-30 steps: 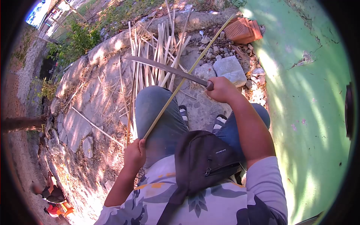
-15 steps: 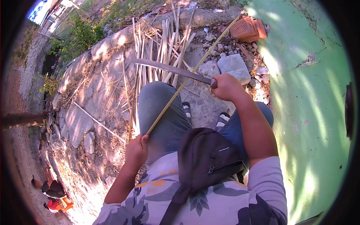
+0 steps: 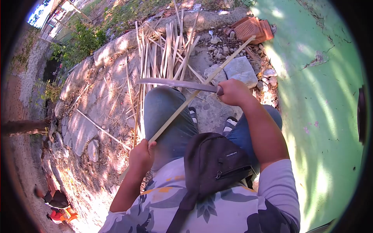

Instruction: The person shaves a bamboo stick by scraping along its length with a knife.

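My left hand (image 3: 141,157) is wrapped round the near part of a long, pale bamboo strip (image 3: 175,115), with the thumb along it. The strip slants up and right over my knee, and a short tail shows below the hand. My right hand (image 3: 234,92) grips the handle of a machete (image 3: 171,82), its blade pointing left. Blade and strip cross a little left of the handle; the blade appears to lie over the strip, though firm contact cannot be made out. Ahead of my knees lies a pile of split strips (image 3: 169,58).
Stone blocks (image 3: 241,72) and reddish clay tiles (image 3: 254,30) lie ahead on the right, among rubble. A green wall (image 3: 318,116) runs along the right side. One loose strip (image 3: 103,129) rests on the ground at left. A person (image 3: 56,198) is at far lower left.
The strip has turned so its broad face shows, and its far end sits lower. The machete has come down slightly and lies more level. Both hands keep their holds.
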`<state>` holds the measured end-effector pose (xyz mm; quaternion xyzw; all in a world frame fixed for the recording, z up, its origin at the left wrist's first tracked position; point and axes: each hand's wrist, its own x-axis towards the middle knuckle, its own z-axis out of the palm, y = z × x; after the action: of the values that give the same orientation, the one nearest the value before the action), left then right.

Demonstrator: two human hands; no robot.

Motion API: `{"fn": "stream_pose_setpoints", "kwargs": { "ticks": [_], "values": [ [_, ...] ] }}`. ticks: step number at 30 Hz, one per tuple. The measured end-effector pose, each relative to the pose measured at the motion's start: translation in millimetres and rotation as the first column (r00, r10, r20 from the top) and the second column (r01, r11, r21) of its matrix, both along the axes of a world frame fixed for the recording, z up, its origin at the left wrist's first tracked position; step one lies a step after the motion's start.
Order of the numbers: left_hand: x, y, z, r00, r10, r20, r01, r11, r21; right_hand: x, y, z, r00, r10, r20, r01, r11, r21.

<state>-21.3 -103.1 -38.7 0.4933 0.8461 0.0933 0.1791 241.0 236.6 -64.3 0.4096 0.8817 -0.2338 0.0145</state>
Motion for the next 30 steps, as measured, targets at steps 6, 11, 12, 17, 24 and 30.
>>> {"fn": "stream_pose_setpoints", "kwargs": {
  "ticks": [6,11,12,17,24,30],
  "values": [
    [-8,-3,-13,0.988,-0.006,0.152,-0.003,0.998,0.059,1,-1,-19,0.981,0.055,-0.184,-0.051,0.998,0.030],
    [-6,-2,-9,0.991,0.014,0.133,-0.020,0.999,0.047,8,21,-16,0.981,-0.118,-0.155,0.113,0.993,-0.042],
    [-8,-1,-10,0.992,0.007,0.128,-0.014,0.998,0.056,7,17,-14,0.983,-0.105,-0.149,0.101,0.994,-0.037],
    [-10,-1,-9,0.986,-0.026,0.166,0.014,0.997,0.075,-11,-12,-10,0.994,0.070,-0.087,-0.064,0.996,0.069],
    [-12,5,-4,0.982,0.025,0.188,-0.035,0.998,0.048,-7,13,-20,0.990,-0.096,-0.103,0.090,0.994,-0.061],
    [-8,1,-10,0.984,0.000,0.178,-0.010,0.999,0.052,-6,-13,-10,0.979,0.028,-0.202,-0.016,0.998,0.062]
  ]
}}
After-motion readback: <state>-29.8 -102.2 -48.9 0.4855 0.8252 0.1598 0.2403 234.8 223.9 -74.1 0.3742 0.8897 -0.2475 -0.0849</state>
